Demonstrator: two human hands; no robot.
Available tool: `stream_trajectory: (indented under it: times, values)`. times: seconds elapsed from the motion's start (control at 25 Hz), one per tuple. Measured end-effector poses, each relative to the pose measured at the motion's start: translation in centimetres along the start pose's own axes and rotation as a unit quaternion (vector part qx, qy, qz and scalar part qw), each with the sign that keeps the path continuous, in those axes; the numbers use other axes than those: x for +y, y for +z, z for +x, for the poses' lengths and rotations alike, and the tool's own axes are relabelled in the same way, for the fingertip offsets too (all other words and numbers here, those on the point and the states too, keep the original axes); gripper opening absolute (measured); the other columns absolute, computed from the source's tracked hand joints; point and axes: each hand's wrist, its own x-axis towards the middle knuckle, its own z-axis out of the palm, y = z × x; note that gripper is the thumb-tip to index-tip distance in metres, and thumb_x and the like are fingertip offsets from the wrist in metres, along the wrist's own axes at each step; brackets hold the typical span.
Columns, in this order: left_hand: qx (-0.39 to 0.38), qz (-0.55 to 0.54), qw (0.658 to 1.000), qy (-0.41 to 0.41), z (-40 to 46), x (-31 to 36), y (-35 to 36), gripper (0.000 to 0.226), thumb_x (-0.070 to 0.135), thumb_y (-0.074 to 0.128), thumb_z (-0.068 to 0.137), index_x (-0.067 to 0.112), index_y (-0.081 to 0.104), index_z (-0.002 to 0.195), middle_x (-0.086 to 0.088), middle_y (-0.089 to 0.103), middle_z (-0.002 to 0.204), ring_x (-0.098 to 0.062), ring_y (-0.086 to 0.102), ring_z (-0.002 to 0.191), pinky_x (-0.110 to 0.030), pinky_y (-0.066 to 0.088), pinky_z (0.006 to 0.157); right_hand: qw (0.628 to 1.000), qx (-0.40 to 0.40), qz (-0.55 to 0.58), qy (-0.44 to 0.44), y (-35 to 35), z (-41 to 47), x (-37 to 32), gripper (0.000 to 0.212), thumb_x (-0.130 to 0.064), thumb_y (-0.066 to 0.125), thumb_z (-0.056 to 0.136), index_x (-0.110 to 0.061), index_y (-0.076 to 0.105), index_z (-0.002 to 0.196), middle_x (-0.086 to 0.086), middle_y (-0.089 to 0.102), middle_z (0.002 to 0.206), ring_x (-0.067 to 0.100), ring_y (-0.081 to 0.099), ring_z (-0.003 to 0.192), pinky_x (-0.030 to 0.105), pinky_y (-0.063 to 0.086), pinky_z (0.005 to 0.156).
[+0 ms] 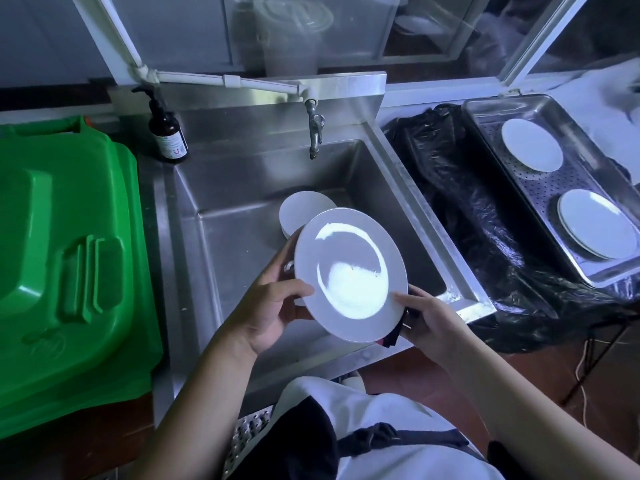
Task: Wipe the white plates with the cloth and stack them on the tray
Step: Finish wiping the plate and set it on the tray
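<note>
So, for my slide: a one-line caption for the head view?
Both hands hold a white plate over the sink, cloth underneath.

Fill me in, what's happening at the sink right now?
A person holds a white plate over the steel sink with both hands. The left hand grips its left rim; the right hand holds the lower right edge with a dark cloth bunched under the plate. More white plates sit in the basin behind it. On the right, a perforated metal tray already carries two piles of plates.
</note>
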Motion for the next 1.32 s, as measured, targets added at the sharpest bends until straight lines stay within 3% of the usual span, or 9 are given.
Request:
stream_trajectory:
  times: [0.16,0.28,0.4,0.56,0.76,0.88,1.04,1.16,1.32]
  values:
    - [0.020,-0.010,0.999,0.026,-0.8,-0.7,0.3,0.082,0.000,0.053,0.066,0.043,0.059,0.136,0.001,0.063,0.122,-0.028,0.055,0.106,-0.032,0.052,0.056,0.991,0.084,-0.093,-0.057,0.1,-0.9,-1.2,0.027,0.003,0.073,0.083,-0.008,0.074,0.107,0.014,0.075,0.101,0.025,0.070,0.084,0.035,0.058,0.060]
    - [0.025,-0.003,0.999,0.035,-1.5,-1.0,0.1,0.078,-0.001,0.051,0.066,0.038,0.063,0.132,0.000,0.065,0.113,-0.027,0.055,0.099,-0.034,0.052,0.062,0.928,0.173,-0.179,-0.277,0.2,-1.2,-3.2,0.034,0.006,0.070,0.083,-0.023,0.079,0.100,-0.005,0.074,0.081,0.014,0.065,0.072,0.042,0.056,0.062]
    - [0.021,0.010,0.999,0.029,-2.1,-0.7,0.2,0.073,-0.001,0.054,0.066,0.032,0.065,0.131,-0.006,0.066,0.110,-0.031,0.057,0.098,-0.037,0.055,0.064,0.725,0.087,-0.377,-0.570,2.6,-2.8,-5.4,0.034,0.006,0.064,0.089,-0.018,0.077,0.109,-0.018,0.074,0.095,0.000,0.067,0.085,0.020,0.052,0.079]
    - [-0.014,0.008,0.999,0.049,-3.0,-0.2,0.9,0.070,-0.002,0.053,0.068,0.029,0.067,0.129,-0.012,0.063,0.112,-0.030,0.058,0.098,-0.040,0.055,0.071,0.453,-0.021,-0.580,-0.677,5.7,-1.3,-5.7,0.034,-0.001,0.054,0.095,-0.013,0.072,0.121,0.001,0.070,0.125,0.022,0.062,0.122,0.042,0.049,0.099]
    - [0.019,-0.035,0.993,0.112,-4.0,-0.1,-0.8,0.079,0.002,0.060,0.064,0.028,0.060,0.138,-0.007,0.066,0.121,-0.027,0.061,0.105,-0.039,0.056,0.075,0.513,0.052,-0.589,-0.622,4.0,-1.0,-3.4,0.035,-0.004,0.052,0.088,-0.013,0.075,0.113,0.003,0.074,0.116,0.033,0.065,0.102,0.047,0.056,0.078]
    - [0.050,-0.047,0.991,0.118,-4.2,-0.6,-1.9,0.082,0.001,0.061,0.064,0.029,0.057,0.141,-0.005,0.066,0.125,-0.029,0.061,0.111,-0.040,0.058,0.074,0.554,-0.076,-0.605,-0.566,4.4,-3.9,0.5,0.036,0.006,0.064,0.078,-0.014,0.077,0.104,-0.002,0.076,0.107,0.027,0.066,0.088,0.041,0.057,0.074]
    - [0.058,-0.042,0.994,0.082,-4.5,-1.5,-2.4,0.082,-0.002,0.055,0.066,0.032,0.057,0.140,-0.007,0.066,0.128,-0.032,0.063,0.110,-0.043,0.057,0.077,0.796,-0.248,-0.472,-0.289,6.7,-7.2,0.4,0.028,0.004,0.068,0.088,-0.017,0.079,0.103,-0.003,0.075,0.093,0.006,0.066,0.087,0.026,0.054,0.084]
    - [0.052,-0.048,0.995,0.070,-4.6,-1.7,-2.3,0.082,-0.002,0.051,0.067,0.034,0.057,0.141,-0.007,0.066,0.125,-0.029,0.060,0.106,-0.039,0.056,0.073,0.922,-0.084,-0.300,-0.231,6.3,-7.0,-2.4,0.038,0.013,0.062,0.086,-0.018,0.078,0.102,0.009,0.072,0.085,0.015,0.064,0.073,0.035,0.055,0.070]
    - [0.008,-0.030,0.997,0.076,-4.7,-1.5,-1.1,0.086,-0.004,0.049,0.068,0.035,0.052,0.145,-0.006,0.065,0.127,-0.028,0.060,0.108,-0.040,0.053,0.077,0.821,0.162,-0.389,-0.387,6.5,-4.5,-4.7,0.034,-0.008,0.067,0.089,-0.026,0.074,0.117,0.000,0.070,0.084,0.014,0.063,0.065,0.026,0.053,0.059]
